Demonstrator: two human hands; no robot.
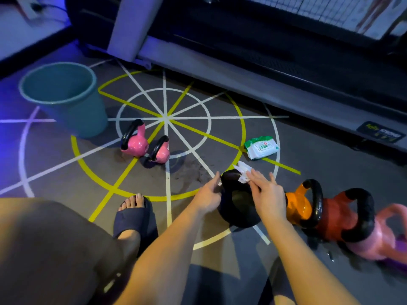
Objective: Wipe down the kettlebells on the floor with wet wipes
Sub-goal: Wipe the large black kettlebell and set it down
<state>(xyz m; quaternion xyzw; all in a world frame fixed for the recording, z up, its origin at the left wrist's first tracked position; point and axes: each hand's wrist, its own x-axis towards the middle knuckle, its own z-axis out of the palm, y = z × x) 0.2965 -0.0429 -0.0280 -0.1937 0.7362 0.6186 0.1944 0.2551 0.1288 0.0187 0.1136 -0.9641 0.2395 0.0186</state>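
A black kettlebell (236, 205) lies on the floor in front of me. My right hand (267, 194) presses a white wet wipe (243, 172) against its handle end with straight fingers. My left hand (209, 194) rests against the kettlebell's left side, fingers relaxed. To the right lie an orange kettlebell (300, 205), a red one (339, 219) and a light pink one (374, 236), each with a black or pink handle. Two small pink kettlebells (136, 144) (161, 153) sit further away at centre left. The wet wipe pack (262, 147) lies beyond the black kettlebell.
A teal bucket (66, 95) stands at the far left. A treadmill base (242, 69) runs along the back. My foot in a dark slipper (134, 216) is planted left of the black kettlebell. A purple object (398, 252) shows at the right edge.
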